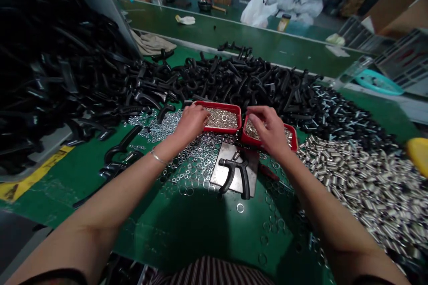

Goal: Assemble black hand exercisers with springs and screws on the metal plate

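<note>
My left hand [191, 124] reaches into the left red tray [234, 107], which is full of small silver nuts; its fingers are curled down into them. My right hand [267, 129] is over the right red tray [293, 136] of small metal parts, fingers bent in a pinch. What either hand holds is hidden. Just in front of both hands a black handle part [238, 174] stands on a grey metal plate [223, 173].
Loose washers [194, 164] are scattered on the green mat. A large heap of black plastic handles [234, 80] lies behind the trays and on the left. Silver metal sleeves [364, 182] pile up at the right, beside a yellow object [418, 153]. Boxes and bags stand behind.
</note>
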Demonstrator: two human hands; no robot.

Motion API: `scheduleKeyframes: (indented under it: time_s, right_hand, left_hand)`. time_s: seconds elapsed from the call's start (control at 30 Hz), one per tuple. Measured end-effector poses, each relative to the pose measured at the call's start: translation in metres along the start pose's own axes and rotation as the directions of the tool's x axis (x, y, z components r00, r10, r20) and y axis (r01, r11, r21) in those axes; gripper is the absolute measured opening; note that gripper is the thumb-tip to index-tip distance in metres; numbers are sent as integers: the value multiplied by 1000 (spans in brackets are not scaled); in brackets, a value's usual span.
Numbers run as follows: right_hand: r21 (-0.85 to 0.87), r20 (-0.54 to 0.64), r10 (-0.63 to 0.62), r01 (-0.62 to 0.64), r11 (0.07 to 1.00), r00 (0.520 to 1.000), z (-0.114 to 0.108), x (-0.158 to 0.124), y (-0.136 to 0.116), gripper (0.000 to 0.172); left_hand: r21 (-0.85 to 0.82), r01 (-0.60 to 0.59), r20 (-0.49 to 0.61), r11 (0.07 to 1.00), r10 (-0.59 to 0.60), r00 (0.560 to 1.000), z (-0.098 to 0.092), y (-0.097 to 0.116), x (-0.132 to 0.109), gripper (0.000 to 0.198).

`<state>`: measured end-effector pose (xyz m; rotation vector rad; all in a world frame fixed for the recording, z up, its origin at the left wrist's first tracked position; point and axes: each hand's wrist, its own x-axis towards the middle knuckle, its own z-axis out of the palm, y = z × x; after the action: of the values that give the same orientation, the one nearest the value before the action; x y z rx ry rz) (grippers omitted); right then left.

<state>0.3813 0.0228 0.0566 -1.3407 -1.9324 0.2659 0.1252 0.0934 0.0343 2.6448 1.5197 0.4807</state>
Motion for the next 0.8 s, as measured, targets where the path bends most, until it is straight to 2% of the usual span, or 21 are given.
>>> scheduleKeyframes:
  time_s: [0.07,0.13,0.2,0.27,0.37,0.53,0.7,0.8]
  right_hand:
    - [-166,89,-46,60,984,995,9,19,7,23]
    - [-317,234,-68,142,938,970,27,35,13,19]
    - [-411,338,-56,201,889,940,48,47,18,15]
    - [-447,389,-42,228,865,920,64,56,20,12]
    - [-453,400,-36,232,861,916,75,61,22,9]
    - [-485,345,-32,207,850,938,76,56,24,11]
    - [-513,328,-33,208,833,944,77,53,20,19]
    - [-487,337,-116,279,828,934,75,52,18,21]
  left_hand:
    - [139,10,117,990,-27,993,4,-3,15,20]
    - [221,8,193,975,-52,980,6,-4,23,22]
    - [264,5,199,964,-60,978,7,-3,24,25]
    - [288,22,148,958,-67,987,9,-2,20,28]
    - [301,66,76,951,-92,993,14,0,15,30]
    - [299,87,33,950,-102,994,23,0,17,30]
    - [154,114,-14,982,-113,993,23,-2,13,22]
    - [47,105,-27,993,-103,994,24,-4,10,14]
